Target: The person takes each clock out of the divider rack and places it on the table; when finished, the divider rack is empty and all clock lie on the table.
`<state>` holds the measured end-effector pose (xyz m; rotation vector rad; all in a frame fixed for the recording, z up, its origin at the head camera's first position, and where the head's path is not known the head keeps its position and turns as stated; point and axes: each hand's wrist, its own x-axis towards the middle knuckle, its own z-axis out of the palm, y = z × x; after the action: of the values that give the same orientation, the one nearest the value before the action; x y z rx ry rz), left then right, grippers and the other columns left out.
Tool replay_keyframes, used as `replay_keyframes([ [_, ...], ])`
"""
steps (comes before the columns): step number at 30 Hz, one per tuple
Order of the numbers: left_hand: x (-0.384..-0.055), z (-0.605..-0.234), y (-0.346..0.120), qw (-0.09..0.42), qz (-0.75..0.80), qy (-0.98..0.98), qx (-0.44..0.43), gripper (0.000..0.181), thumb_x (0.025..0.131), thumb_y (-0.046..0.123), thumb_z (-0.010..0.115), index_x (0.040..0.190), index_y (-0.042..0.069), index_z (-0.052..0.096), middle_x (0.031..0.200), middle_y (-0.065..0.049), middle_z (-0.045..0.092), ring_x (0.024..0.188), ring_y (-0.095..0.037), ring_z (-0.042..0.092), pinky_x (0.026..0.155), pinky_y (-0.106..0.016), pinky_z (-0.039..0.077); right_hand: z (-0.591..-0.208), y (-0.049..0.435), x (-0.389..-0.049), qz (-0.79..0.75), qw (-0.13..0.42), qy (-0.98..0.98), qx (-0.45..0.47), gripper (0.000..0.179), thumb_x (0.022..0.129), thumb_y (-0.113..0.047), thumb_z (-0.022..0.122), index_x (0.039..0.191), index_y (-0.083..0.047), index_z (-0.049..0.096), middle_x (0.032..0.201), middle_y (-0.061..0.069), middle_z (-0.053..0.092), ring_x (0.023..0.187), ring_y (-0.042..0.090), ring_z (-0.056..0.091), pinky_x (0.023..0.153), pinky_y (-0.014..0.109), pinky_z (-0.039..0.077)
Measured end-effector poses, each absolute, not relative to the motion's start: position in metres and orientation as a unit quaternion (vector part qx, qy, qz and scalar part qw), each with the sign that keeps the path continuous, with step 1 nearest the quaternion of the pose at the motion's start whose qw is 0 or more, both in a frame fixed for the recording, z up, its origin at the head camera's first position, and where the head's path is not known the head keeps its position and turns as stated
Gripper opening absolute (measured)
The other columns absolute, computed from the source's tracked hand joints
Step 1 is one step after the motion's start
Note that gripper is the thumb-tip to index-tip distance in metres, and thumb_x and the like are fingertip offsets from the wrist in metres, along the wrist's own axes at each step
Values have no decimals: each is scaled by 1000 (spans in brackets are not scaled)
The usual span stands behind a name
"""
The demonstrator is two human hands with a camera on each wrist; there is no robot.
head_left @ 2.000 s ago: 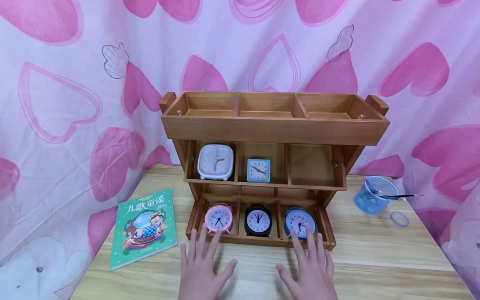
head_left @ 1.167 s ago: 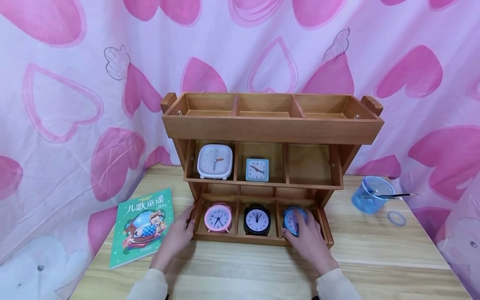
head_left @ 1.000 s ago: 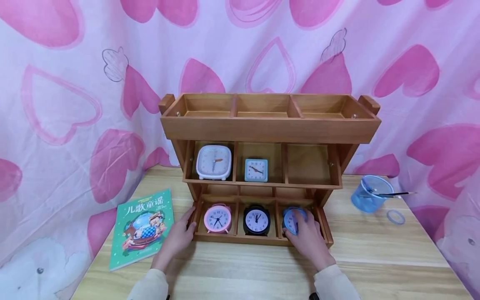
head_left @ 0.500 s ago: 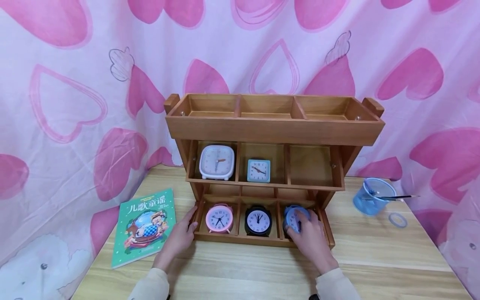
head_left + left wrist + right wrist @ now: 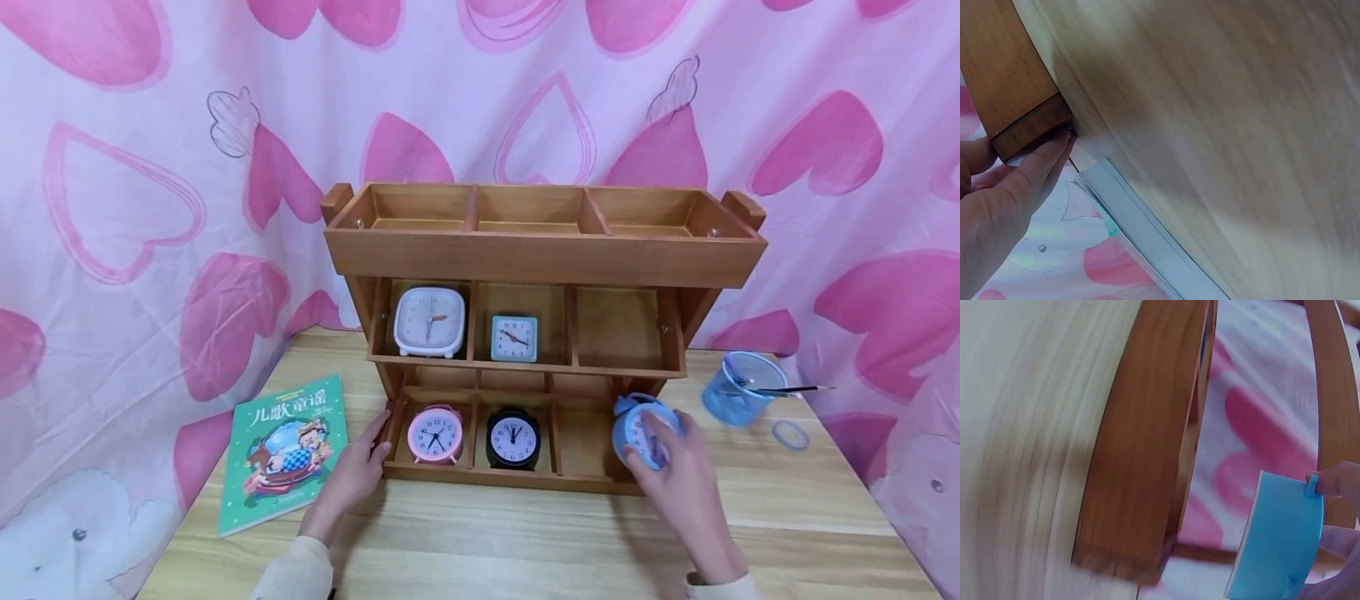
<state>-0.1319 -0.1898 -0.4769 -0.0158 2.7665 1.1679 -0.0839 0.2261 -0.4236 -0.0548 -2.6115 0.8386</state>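
Observation:
My right hand [image 5: 678, 471] grips a blue round alarm clock [image 5: 636, 433], raised at the right end of the wooden tiered shelf [image 5: 543, 257]. Its blue side shows in the right wrist view, with my fingers [image 5: 1335, 481] at its edge. At the shelf's lower left, my left hand [image 5: 360, 471] holds the bottom tray's corner [image 5: 1032, 128], thumb on one side and fingers on the other. A pink alarm clock [image 5: 435, 436] and a black one [image 5: 513, 439] stand in the bottom tray's left and middle compartments. The bottom right compartment [image 5: 585, 433] holds nothing.
A white clock [image 5: 430, 321] and a small light-blue square clock [image 5: 514, 338] sit on the middle tier. Left of the shelf lies a green book [image 5: 288, 454]. To the right are a blue mesh pen cup [image 5: 738, 392] with pencils and a tape ring [image 5: 791, 434].
Both hands have gone from lying before the shelf to gripping. My right hand has lifted the blue alarm clock out of the bottom right compartment, up and rightward. The left stays at the tray corner.

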Motion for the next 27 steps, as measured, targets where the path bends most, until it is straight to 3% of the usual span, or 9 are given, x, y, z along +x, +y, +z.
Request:
replay_keyframes([
  [3,-131,-475,-191,71,388,919,-6,54,106,13,44,157,12,28,151,-28,39,95,-27,61,80,-39,50,-426,246,-82,300,206,-930,-48,51,78,-15,78,123,5,64,137,44,38,115,61,44,88,75,41],
  [9,-130,-474,-192,76,386,919,-11,54,106,15,43,157,13,27,153,-27,37,106,-31,59,85,-41,49,-449,288,-92,295,214,-927,-90,54,78,-10,78,122,12,58,129,51,40,114,64,41,88,74,36],
  [13,-131,-474,-192,79,390,917,-14,53,107,16,42,158,13,27,154,-26,35,109,-33,57,86,-42,49,-463,306,-101,279,169,-941,-94,53,80,-10,76,122,15,56,127,52,39,115,64,38,89,74,35],
  [20,-132,-475,-190,80,393,916,-7,54,107,17,41,158,14,25,155,-25,34,125,-38,53,104,-57,44,-479,317,-112,249,82,-962,-76,55,86,-18,73,125,14,53,125,53,37,116,66,36,88,78,37],
  [27,-132,-480,-190,71,384,921,-4,54,107,16,42,158,14,26,154,-25,36,111,-33,57,93,-47,49,-481,319,-115,250,35,-964,-81,62,89,-23,70,131,16,47,125,52,36,116,66,37,89,76,39],
])
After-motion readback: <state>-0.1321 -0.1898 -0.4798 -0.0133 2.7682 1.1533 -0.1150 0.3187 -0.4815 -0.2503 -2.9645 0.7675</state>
